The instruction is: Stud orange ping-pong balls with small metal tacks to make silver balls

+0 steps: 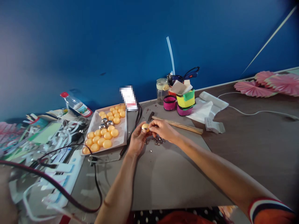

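Observation:
Between the thumb and fingers of my left hand (138,138) is a yellow egg-shaped ball (145,125) with a shiny silver band across it. My right hand (163,130) is closed in a pinch at the ball's right side, its fingertips touching or very near it; what they pinch is too small to make out. Just below my right hand, a loose pile of small shiny metallic pieces (159,141) lies on the grey mat (168,174). To the left, a white tray (121,132) holds many similar yellow balls (107,143) and several silver ones (104,120).
Behind my hands lie a wooden stick (179,124) and a dark small tool (150,117). Further back stand a glass jar (162,91), magenta and yellow bands (169,103) and a phone (129,99). Cables and a plastic bottle (78,106) crowd the left; a small white box (214,125) lies right.

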### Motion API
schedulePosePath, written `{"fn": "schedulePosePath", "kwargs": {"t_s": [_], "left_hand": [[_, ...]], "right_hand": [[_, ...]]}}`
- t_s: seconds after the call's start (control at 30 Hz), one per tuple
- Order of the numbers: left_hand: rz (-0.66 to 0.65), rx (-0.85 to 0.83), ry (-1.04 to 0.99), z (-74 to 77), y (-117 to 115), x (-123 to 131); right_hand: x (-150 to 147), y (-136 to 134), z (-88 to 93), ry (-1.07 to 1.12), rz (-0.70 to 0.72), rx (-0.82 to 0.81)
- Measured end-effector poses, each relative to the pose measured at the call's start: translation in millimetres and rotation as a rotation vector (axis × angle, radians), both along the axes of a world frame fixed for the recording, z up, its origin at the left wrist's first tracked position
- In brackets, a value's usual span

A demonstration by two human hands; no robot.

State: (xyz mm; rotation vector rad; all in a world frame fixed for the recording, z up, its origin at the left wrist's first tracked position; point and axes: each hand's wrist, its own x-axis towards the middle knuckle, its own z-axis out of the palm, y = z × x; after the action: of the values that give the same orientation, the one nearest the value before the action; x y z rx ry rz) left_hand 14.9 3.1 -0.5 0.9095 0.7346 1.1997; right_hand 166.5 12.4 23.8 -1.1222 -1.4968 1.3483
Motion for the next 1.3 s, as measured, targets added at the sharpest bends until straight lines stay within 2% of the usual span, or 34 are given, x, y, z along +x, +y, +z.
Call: {"fn": "schedulePosePath", "kwargs": {"t_s": [0.2,0.47,0.67,0.8,0.93,1.2,1.3], "left_hand": [[0.023,0.004,0.02,1.8,-1.1,3.8],[0.007,0.039,0.127,-8.7,0.4,3.3],[0.063,-0.029,0.032,-1.4,3.7,-1.5],[0.131,-0.054,-0.029,2.6,6.1,-6.3],[0.134,-0.045,-0.048,1.4,6.5,-6.9],[0.133,-0.031,-0.047,-0.4,7.1,-6.8],[0.122,-0.029,-0.046,-1.6,7.5,-7.2]], "right_hand": [[0.4,1.3,-1.5,-0.05,-0.014,-0.04],[-4.7,0.8,-5.4,-0.042,-0.075,-0.079],[13.7,12.4,-3.6,0.04,0.083,-0.064],[38.9,20.6,7.8,-0.321,0.163,-0.014],[53.1,22.8,16.3,-0.675,0.304,-0.023],[52.9,16.7,22.2,-1.102,0.338,-0.024],[49.1,14.0,21.8,-1.191,0.393,-0.017]]}}
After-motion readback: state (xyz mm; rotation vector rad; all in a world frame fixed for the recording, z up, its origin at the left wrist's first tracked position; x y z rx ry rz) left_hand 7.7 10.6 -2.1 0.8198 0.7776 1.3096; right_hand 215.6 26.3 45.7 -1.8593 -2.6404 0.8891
